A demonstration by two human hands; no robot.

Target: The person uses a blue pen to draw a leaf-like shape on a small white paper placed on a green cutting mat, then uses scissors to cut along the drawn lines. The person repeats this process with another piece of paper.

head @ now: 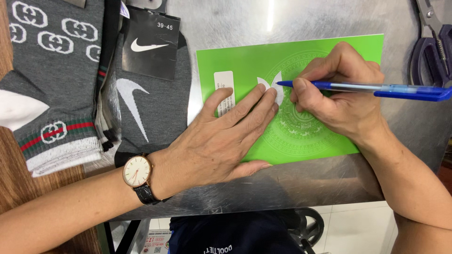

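Observation:
A bright green card [245, 61] with a pale round pattern lies on a shiny metal table [306, 183]. My left hand [221, 141], with a watch [137, 171] on its wrist, lies flat on the card, fingertips pressing a small white butterfly-shaped paper piece [271, 86]. My right hand [341, 94] grips a blue ballpoint pen [376, 88], its tip touching the edge of the white shape.
Grey socks [52, 80] with patterned cuffs and a grey sock [150, 108] with a black tag lie at the left, partly on a wooden surface [19, 188]. Scissors with purple handles [431, 51] rest at the far right. Below the table edge are a dark garment and tiled floor.

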